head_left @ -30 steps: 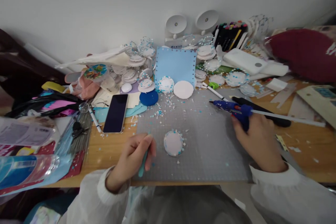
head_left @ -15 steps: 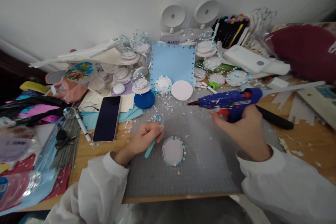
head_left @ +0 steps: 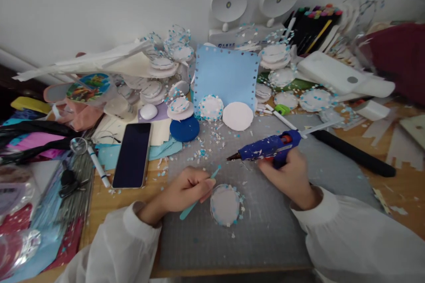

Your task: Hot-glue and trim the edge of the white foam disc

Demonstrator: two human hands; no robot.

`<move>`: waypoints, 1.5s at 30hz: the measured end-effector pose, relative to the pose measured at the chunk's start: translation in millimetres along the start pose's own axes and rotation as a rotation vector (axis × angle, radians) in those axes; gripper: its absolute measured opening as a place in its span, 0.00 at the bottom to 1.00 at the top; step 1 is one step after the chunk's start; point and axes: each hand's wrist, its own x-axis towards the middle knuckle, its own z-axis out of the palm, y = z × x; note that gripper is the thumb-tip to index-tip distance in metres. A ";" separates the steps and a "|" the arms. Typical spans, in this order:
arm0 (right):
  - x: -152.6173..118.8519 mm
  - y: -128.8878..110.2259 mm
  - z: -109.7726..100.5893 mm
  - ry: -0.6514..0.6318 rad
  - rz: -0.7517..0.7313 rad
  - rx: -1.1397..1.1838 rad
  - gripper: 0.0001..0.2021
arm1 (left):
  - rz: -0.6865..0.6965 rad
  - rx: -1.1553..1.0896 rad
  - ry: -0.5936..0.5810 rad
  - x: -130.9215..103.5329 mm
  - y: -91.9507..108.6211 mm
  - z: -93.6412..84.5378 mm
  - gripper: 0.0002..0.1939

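Observation:
My left hand (head_left: pixel 191 189) is closed around slim teal tweezers (head_left: pixel 188 211), whose pointed tip, with a small blue speck at it, slants up and right. In my right hand (head_left: pixel 290 177) is a blue hot glue gun (head_left: pixel 265 147), spotted with white flecks, its nozzle aimed left towards the tweezers' tip. A translucent glue stick (head_left: pixel 322 127) sticks out of the gun's back. Between and below both hands, a round white disc (head_left: pixel 225 204) edged with blue and white bits lies flat on the grey cutting mat (head_left: pixel 265 243). Neither hand touches the disc.
A phone (head_left: pixel 132 154), a blue round lid (head_left: pixel 184 128) and a plain white disc (head_left: pixel 237 116) lie beyond my hands. A blue card (head_left: pixel 226 75) stands behind, among several decorated discs. A black rod (head_left: pixel 353 152) lies right. Loose flakes (head_left: pixel 202 153) dot the mat.
The glue gun has moved left and down, its nozzle nearer the tweezers. My left hand has tilted the tweezers further right. The view has shifted closer.

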 end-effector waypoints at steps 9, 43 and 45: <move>-1.9 1.3 0.6 0.018 -0.043 -0.035 0.09 | -0.001 0.003 -0.025 -1.3 -2.8 -0.1 0.29; -4.6 2.6 -1.3 -0.027 -0.140 -0.095 0.14 | 0.032 0.096 0.003 -0.4 -1.8 2.7 0.26; -4.6 2.7 -1.5 -0.028 -0.143 -0.096 0.13 | 0.038 0.105 0.006 -0.7 -2.8 2.7 0.25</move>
